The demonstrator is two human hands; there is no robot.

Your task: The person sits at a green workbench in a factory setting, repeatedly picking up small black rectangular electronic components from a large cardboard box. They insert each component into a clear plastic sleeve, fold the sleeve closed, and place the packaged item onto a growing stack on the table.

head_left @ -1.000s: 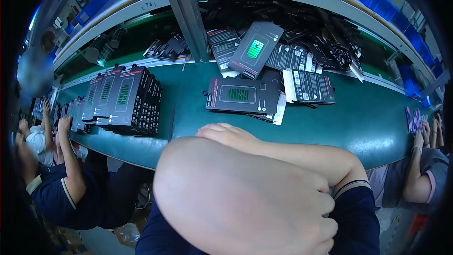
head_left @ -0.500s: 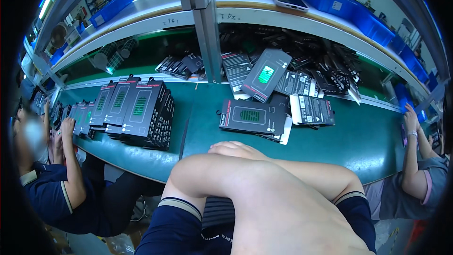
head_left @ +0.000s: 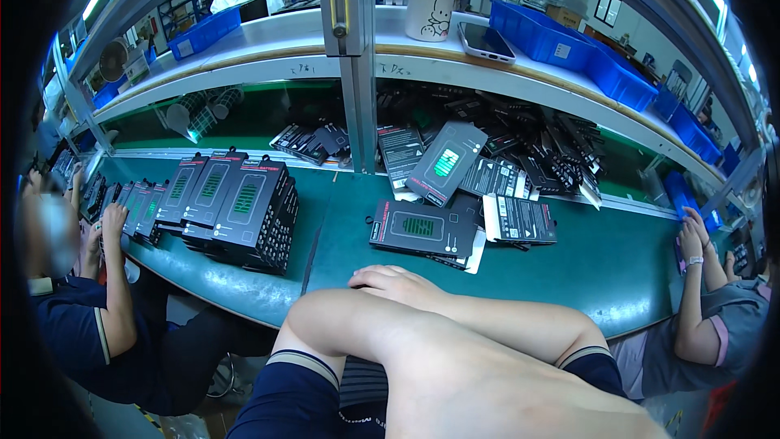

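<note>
- The black box nearest the person lies flat on the green tabletop, just beyond the right hand and a little to its right, not touching it. Its long axis runs crosswise, roughly left to right, with a hanging tab at the left end; the right hand is the nearer one.
- Its face is dark grey-black with red lettering and a green striped battery picture inside a phone outline. A white flap pokes out beneath its right end.
- From where I stand, the right hand's fingers look loosely extended, grasping nothing visible, resting by the left forearm.
- The left hand looms low in view; its fingers are cut off, so I can't tell their state.
- Farther out: an open-flapped box, a leaning box, and left, a stack of boxes.
</note>
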